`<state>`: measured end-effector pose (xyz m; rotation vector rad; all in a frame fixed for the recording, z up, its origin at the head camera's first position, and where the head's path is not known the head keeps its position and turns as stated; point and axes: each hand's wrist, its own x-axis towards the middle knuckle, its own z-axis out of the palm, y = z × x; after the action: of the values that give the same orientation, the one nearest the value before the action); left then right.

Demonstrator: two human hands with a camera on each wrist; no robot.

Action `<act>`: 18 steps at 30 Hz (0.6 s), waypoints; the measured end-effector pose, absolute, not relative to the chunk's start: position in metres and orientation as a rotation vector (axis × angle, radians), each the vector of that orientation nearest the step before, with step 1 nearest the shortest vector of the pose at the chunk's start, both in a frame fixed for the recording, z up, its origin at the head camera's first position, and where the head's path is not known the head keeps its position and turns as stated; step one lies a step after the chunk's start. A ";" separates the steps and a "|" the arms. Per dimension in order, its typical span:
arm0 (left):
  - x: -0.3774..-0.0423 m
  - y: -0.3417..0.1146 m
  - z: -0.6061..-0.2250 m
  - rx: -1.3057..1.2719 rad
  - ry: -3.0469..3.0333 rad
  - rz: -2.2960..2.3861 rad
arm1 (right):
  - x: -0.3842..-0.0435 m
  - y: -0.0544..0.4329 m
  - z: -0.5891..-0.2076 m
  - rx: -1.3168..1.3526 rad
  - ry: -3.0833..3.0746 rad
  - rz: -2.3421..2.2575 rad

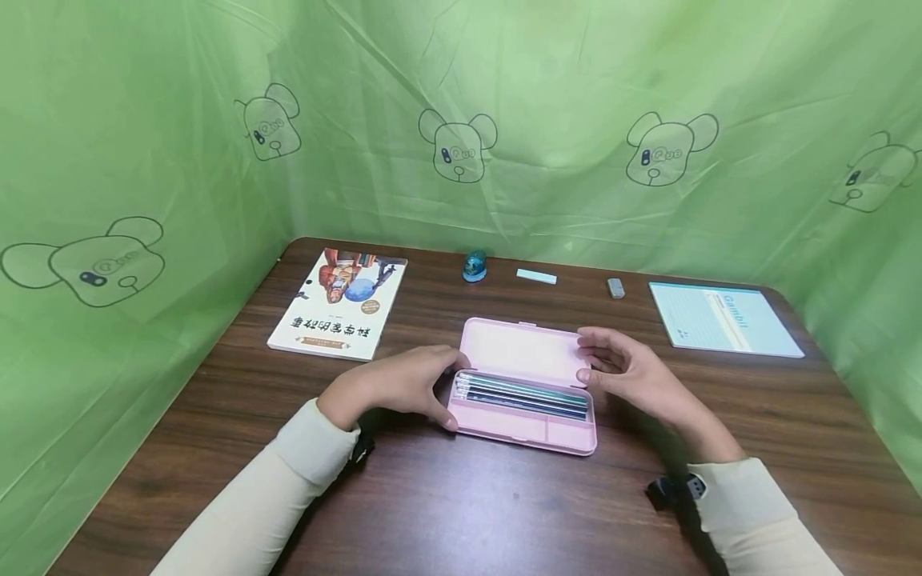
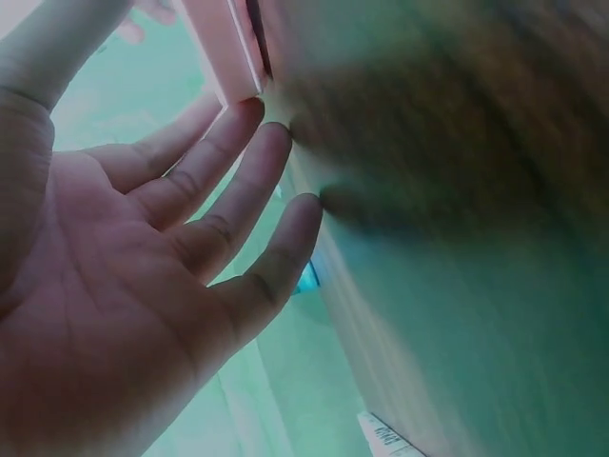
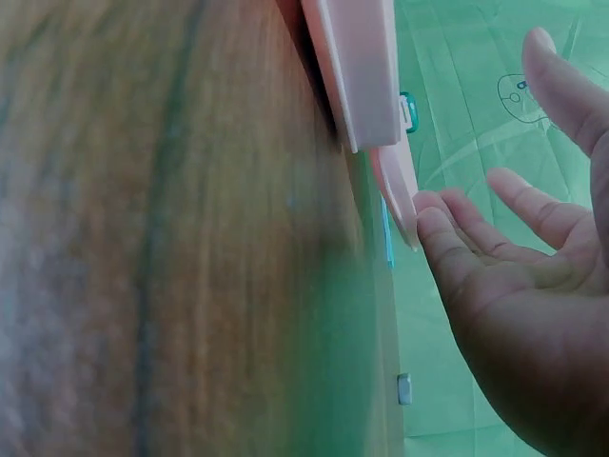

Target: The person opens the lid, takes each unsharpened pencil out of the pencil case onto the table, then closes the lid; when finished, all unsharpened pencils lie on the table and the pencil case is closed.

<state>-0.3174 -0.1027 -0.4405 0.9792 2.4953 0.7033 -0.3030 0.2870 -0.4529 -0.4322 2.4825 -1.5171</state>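
A pink pencil case (image 1: pixel 497 419) lies open on the table, its lid (image 1: pixel 522 352) folded back away from me. Several dark and teal pencils (image 1: pixel 522 394) fill its rear compartment; the front compartments hold nothing. My left hand (image 1: pixel 403 384) spans the case's left end, thumb at the front corner and fingers by the back one. In the left wrist view, its fingers (image 2: pixel 252 181) are fairly straight and a fingertip meets the case's corner. On the other side my right hand (image 1: pixel 634 372) touches the lid's right edge. The right wrist view shows its fingers (image 3: pixel 452 248) loosely extended, thumb apart.
A book (image 1: pixel 338 308) lies at the left. Along the back are a blue pencil sharpener (image 1: pixel 475 266), a light-blue strip (image 1: pixel 536 277) and a small grey block (image 1: pixel 615 288). A light-blue notebook (image 1: pixel 723 320) lies at the right. Green curtains (image 1: pixel 547 216) surround the table.
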 end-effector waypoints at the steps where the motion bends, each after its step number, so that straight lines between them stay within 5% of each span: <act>1: -0.317 -0.103 -0.440 0.978 2.488 0.708 | -0.303 0.287 -0.452 -0.436 2.485 -1.522; 18: -0.315 -0.101 -0.440 0.923 2.518 0.720 | -0.295 0.281 -0.443 -0.440 2.530 -1.576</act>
<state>-0.3150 -0.1010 -0.4405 0.9230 2.5178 0.7201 -0.2955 0.2808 -0.4425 -0.4396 2.5299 -1.5760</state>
